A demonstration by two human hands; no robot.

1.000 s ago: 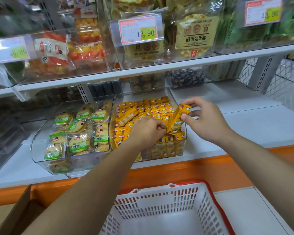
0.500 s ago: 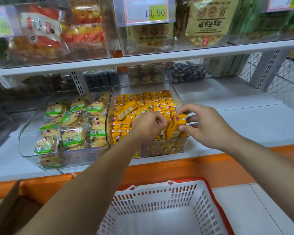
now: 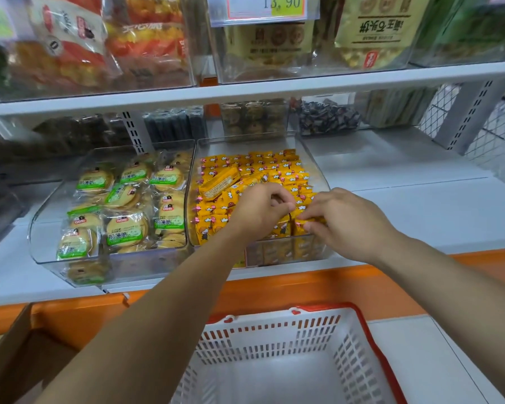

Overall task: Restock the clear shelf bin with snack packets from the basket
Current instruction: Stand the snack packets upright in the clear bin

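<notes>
Facing a 2-tier shop display, the head view shows both bare forearms reaching from the near edge toward the lower shelf (image 3: 420, 205).

Head view, task items:
The clear shelf bin (image 3: 314, 170) stands at the centre of the lower shelf, with its low front wall on the near side. Yellow snack packets (image 3: 263, 167) fill it in tight rows from the far wall to the near wall. 1 longer packet (image 3: 219, 182) lies slantwise on top at the far left.

The left hand (image 3: 257, 214) rests on the near rows at mid-bin. Its fingers are curled downward, with the thumb and forefinger tips close together. Whether they grip a packet cannot be told.

The right hand (image 3: 350, 225) is at the near right corner of the bin, just beside the left hand. Its thumb and fingertips pinch a yellow packet (image 3: 311, 220) that lies level with the top row, close to the front wall.

The basket (image 3: 373, 342), white with a red rim, sits below the shelf and nearer, beneath the forearms.

Head view, surroundings:
A second clear bin (image 3: 38, 228) stands just beside the left side of the first and holds green-labelled biscuit packs (image 3: 124, 228). An orange fascia (image 3: 318, 284) runs along the shelf's near edge. A cardboard box (image 3: 27, 360) occupies the near left corner. The upper shelf (image 3: 245, 93) carries further clear bins of bagged snacks. A price tag (image 3: 263, 8) reading 13,90 hangs at top centre.
</notes>
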